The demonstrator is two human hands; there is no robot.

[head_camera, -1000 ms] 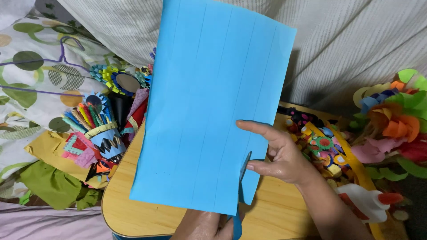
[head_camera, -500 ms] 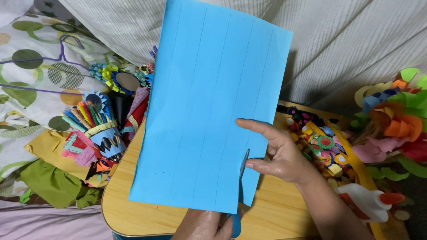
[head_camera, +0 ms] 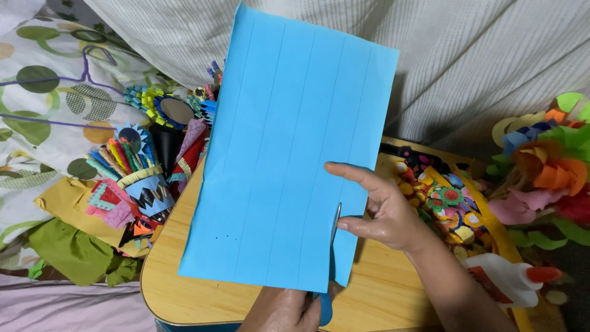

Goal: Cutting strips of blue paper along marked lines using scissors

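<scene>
Two hands on one blue paper sheet point(head_camera: 289, 154), held upright over the wooden table point(head_camera: 178, 289), ruled with lengthwise lines. Right hand point(head_camera: 384, 212) grasps the sheet's right edge, thumb in front, fingers spread across the paper. Left hand point(head_camera: 283, 310) is at the near edge, mostly hidden under the sheet; it grips blue-handled scissors point(head_camera: 329, 270), whose blade runs up a cut along one line, just beside the right thumb. Left of the table: a pile of colourful paper crafts point(head_camera: 141, 178) and a yellow paper piece point(head_camera: 67, 203) on patterned cloth. Right of the table: a strip of paper flowers point(head_camera: 448, 203), a white glue bottle point(head_camera: 507, 280) with orange cap, and a paper garland point(head_camera: 547, 166). Striped fabric point(head_camera: 491, 55) far behind.
</scene>
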